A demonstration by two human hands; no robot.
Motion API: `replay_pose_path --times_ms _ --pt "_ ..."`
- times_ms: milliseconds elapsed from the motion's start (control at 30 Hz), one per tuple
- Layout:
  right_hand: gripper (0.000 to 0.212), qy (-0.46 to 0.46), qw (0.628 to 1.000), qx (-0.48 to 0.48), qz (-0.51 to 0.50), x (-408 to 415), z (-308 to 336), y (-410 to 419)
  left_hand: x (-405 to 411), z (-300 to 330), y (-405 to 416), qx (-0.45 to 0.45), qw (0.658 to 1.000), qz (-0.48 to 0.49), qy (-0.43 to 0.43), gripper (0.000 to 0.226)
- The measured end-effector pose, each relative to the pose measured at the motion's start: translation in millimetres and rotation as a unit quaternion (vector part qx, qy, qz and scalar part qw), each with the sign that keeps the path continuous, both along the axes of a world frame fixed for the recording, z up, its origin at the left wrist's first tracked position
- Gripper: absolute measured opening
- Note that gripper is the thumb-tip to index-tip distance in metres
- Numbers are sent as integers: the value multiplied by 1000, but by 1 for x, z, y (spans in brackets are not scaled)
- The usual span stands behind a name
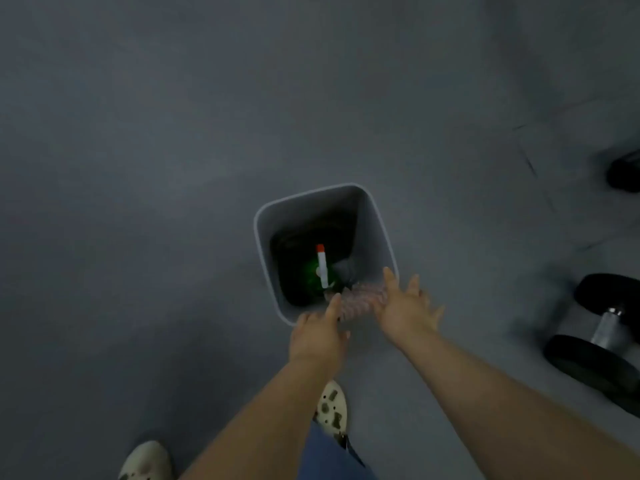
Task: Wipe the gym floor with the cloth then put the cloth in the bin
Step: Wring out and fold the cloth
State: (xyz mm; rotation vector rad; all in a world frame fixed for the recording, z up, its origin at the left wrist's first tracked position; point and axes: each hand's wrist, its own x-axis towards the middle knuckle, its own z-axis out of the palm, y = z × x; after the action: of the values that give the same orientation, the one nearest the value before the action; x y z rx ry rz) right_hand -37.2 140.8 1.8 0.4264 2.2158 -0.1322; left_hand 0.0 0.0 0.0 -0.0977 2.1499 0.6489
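Bin (375, 233): grey, open-topped, standing on the gym floor (156, 168).
Cloth (360, 301): pinkish, blurred, over the bin's near rim, between both hands.
Left hand (317, 336): grip state unclear; thumb touching the cloth.
Right hand (407, 311): fingers spread, beside the cloth.
Dumbbell (602, 332): lying well right of the bin.

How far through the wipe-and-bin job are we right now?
Wiping can't be judged from this view. In hand: the cloth is over the near rim of the bin, between the left hand and the open right hand. Left: letting it fall fully inside, onto the rubbish.

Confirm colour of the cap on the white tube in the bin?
Red-orange cap on the tube, in the head view.
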Motion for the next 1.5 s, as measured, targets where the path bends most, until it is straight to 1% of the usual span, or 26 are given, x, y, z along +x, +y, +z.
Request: replay_pose_path --times_ms 133,200,267,333,367,433,500,633,700,733,800,867,900,933,1000,1067,1100,1133,1200,1300,1333,1367,1400,1433,1467,1500 --pt "65 -12 996 -58 -73 4 -39 6 -4 -40 15 -42 998 -21 -48 61" --pt "66 7 990 -92 -104 7 -55 9 -6 -55 22 -41 997 -17 -63 59" --pt "60 49 987 -102 -117 6 -61 11 -9 -64 28 -33 998 -15 -43 57" --pt "46 101 985 -80 -117 4 -62 12 -9 -69 37 -4 998 52 -17 49" --pt "38 122 983 -72 -120 5 -62 11 -9 -68 41 36 991 129 -17 40" --pt "26 152 976 -62 -139 7 -58 11 -11 -61 47 112 949 293 -13 27" --pt "19 172 970 -74 -158 10 -49 11 -11 -44 47 140 903 407 2 14" --pt "8 227 953 -135 -147 16 -3 4 -14 11 27 196 826 529 -1 31" --pt "8 243 940 -188 -145 18 34 -6 -13 46 4 200 794 574 -27 26" --pt "14 243 934 -221 -143 18 55 -14 -12 65 -11 214 759 613 -53 26" --pt "25 218 925 -284 -130 19 101 -33 -8 107 -42 274 650 697 -131 24" --pt "28 187 915 -340 -108 17 155 -61 2 157 -75 337 556 729 -213 13" --pt "27 172 911 -363 -97 15 183 -78 7 182 -94 361 530 731 -234 16" --pt "26 158 906 -384 -86 14 209 -95 13 206 -112 381 519 726 -241 18" --pt "27 135 895 -420 -56 15 257 -131 31 251 -147 404 535 708 -223 9" --pt "29 124 885 -447 -27 16 300 -172 46 293 -182 431 561 691 -150 29" --pt "28 111 878 -465 -19 17 319 -194 53 312 -201 445 555 696 -96 32" --pt "27 93 870 -483 -18 19 337 -215 60 328 -219 451 544 707 -39 30" --pt "20 38 853 -519 -43 26 368 -263 76 365 -259 446 541 711 65 24" --pt "4 -54 837 -540 -72 45 406 -337 105 410 -324 421 576 683 153 14" --pt "13 -83 831 -545 -72 54 418 -363 117 426 -347 418 593 667 170 15" --pt "30 -114 824 -549 -76 63 429 -389 130 439 -370 416 607 652 181 19" --pt "49 -149 814 -556 -80 71 439 -414 143 450 -393 417 614 641 193 24" --pt "60 -187 800 -565 -83 81 450 -437 156 459 -415 417 618 635 203 27" --pt "59 -218 782 -577 -86 90 461 -459 169 471 -437 420 619 629 212 31" --pt "50 -242 762 -594 -91 100 472 -480 182 483 -458 421 621 622 223 36"
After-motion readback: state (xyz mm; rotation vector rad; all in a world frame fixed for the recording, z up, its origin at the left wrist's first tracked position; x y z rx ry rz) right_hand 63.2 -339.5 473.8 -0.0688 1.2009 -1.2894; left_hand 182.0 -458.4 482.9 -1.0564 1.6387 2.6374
